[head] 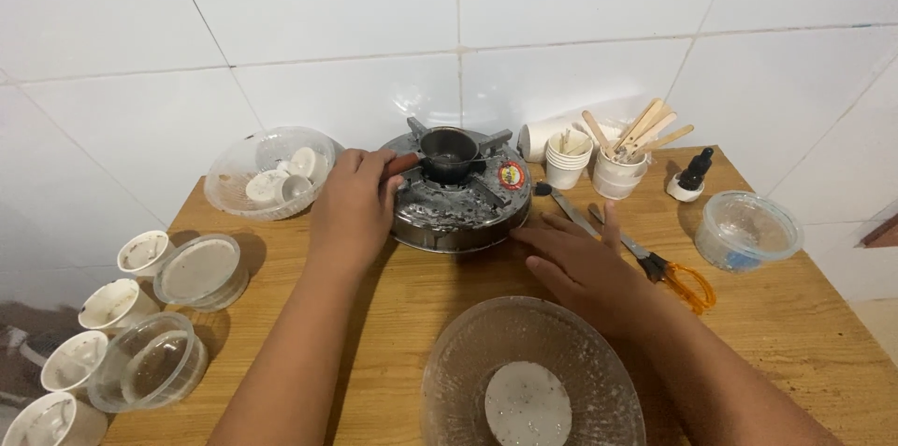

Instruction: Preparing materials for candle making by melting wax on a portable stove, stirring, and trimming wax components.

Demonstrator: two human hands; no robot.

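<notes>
1. Dark metal small pot (449, 151) sits on the round grey burner (460, 194) at the back middle of the wooden tabletop (412, 296), against the white tiled wall.
2. Left hand (354, 208) is closed around the pot's reddish handle (402, 165), at the burner's left edge.
3. Right hand (582, 264) lies flat and open on the tabletop just right of the burner, holding nothing, fingers pointing at the burner's base.
4. Judgement on grip: keep the hold out at the far end of the handle, away from the pot body. Keep the pot level, since its contents can't be made out from here.
5. Judgement on support: the flat right hand is well placed to steady the burner if the pot drags on the supports.
6. Judgement on risk: scissors (669, 270) with orange handles lie touching or just beside the right hand, so mind the wrist.
7. Counts, left side: four small white cups (145, 252) along the edge; two lidded clear tubs (199, 270); one clear bowl (269, 172) with white pieces inside.
8. Counts, front: one large clear bowl (533, 376) holding a white disc (528, 403).
9. Counts, right side: one stack of paper cups (567, 161), number in the stack unclear; one cup of wooden sticks (619, 165), roughly five; one dark dropper bottle (690, 175); one clear tub (748, 230).
</notes>
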